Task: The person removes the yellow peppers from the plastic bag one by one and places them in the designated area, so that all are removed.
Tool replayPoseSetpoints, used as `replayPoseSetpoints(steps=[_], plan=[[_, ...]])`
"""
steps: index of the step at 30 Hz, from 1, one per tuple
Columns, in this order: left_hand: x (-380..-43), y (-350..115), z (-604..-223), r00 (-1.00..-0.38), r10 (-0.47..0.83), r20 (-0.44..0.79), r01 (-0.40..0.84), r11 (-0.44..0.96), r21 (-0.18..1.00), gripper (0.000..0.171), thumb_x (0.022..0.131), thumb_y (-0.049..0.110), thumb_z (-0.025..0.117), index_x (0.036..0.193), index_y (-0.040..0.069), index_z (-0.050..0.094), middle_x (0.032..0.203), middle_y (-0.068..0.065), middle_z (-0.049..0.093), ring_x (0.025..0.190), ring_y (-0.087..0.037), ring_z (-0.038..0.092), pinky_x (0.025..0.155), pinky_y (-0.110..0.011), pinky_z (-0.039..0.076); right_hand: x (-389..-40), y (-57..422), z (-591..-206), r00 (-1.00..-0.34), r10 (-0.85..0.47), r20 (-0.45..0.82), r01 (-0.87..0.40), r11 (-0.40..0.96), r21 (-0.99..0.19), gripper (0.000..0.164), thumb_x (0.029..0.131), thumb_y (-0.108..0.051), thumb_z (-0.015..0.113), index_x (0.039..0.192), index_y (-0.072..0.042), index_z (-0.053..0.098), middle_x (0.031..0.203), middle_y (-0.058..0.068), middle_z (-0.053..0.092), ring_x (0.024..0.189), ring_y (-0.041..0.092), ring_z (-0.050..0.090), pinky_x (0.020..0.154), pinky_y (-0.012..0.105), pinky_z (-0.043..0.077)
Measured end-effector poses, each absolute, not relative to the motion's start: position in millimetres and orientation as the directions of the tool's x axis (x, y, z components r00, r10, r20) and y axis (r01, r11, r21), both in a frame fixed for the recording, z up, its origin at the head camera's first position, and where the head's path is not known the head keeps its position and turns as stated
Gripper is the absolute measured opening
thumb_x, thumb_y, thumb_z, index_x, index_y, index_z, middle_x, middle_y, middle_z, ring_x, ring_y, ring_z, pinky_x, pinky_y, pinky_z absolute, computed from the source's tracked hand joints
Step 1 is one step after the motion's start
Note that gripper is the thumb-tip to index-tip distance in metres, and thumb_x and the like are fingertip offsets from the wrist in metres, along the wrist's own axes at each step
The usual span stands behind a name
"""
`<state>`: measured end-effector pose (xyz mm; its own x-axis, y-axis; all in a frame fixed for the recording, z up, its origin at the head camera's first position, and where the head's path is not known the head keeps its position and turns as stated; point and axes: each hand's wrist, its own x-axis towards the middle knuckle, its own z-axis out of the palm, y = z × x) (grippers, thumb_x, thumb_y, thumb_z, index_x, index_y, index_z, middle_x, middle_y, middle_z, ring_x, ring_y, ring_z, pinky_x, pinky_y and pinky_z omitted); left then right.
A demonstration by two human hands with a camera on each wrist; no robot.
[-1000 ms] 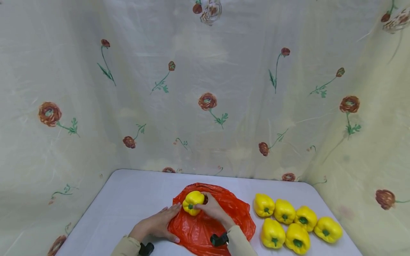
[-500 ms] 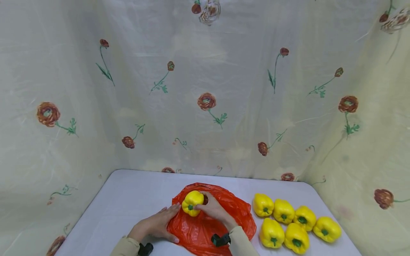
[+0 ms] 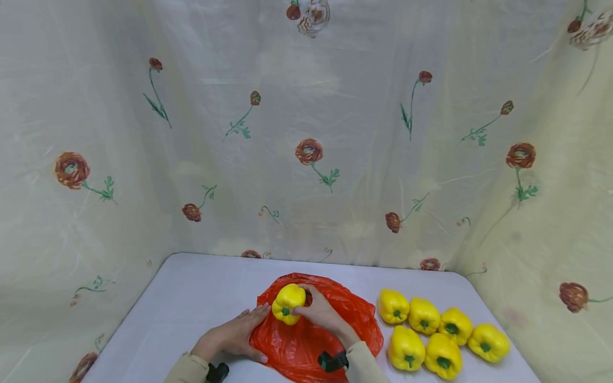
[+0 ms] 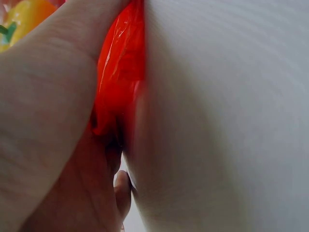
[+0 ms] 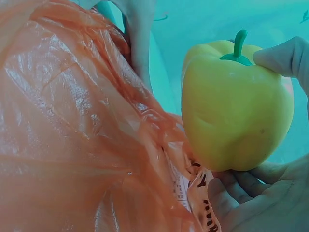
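A yellow bell pepper (image 3: 287, 302) with a green stem is held over the red plastic bag (image 3: 306, 351). My right hand (image 3: 321, 314) grips it, and in the right wrist view the thumb presses near the stem of the pepper (image 5: 231, 111) while the fingers curl under its base. My left hand (image 3: 237, 335) lies along the left edge of the bag with fingers extended and thumb spread. From the left wrist, the red plastic (image 4: 123, 63) shows right beside that hand, close to the white surface.
Several more yellow bell peppers (image 3: 442, 356) stand in two loose rows to the right of the bag. All of this is on a white table (image 3: 201, 287), with a flower-patterned curtain (image 3: 268, 175) around its back and sides.
My right wrist has shifted slightly to the right, with the grip on the bell pepper kept. My left hand, the bag and the other peppers stay in place.
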<state>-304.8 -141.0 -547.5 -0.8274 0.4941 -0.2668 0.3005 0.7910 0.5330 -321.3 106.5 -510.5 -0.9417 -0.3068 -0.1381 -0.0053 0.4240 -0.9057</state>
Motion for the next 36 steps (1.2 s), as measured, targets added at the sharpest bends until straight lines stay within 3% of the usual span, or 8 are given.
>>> replayPoseSetpoints(steps=[15, 36], plan=[[-306, -140, -548, -0.832, 0.490, -0.261, 0.303, 0.794, 0.526, 0.116, 0.063, 0.066, 0.077, 0.154, 0.017, 0.025, 0.161, -0.002, 0.024, 0.148, -0.025, 0.020, 0.120, -0.057, 0.014, -304, 124, -494, -0.932, -0.338, -0.129, -0.028, 0.424, -0.905, 0.070, 0.082, -0.029, 0.072, 0.141, -0.014, 0.038, 0.135, 0.009, 0.047, 0.115, 0.026, 0.047, 0.101, 0.053, 0.046], [-305, -140, -549, -0.824, 0.509, -0.249, 0.322, 0.782, 0.533, 0.114, 0.065, 0.064, 0.077, 0.154, 0.016, 0.024, 0.161, -0.003, 0.023, 0.149, -0.025, 0.020, 0.119, -0.057, 0.014, -270, 170, -478, -0.944, -0.301, -0.133, -0.058, 0.552, -0.832, 0.072, 0.077, -0.026, 0.073, 0.140, -0.018, 0.039, 0.137, 0.007, 0.048, 0.114, 0.027, 0.048, 0.095, 0.054, 0.048]])
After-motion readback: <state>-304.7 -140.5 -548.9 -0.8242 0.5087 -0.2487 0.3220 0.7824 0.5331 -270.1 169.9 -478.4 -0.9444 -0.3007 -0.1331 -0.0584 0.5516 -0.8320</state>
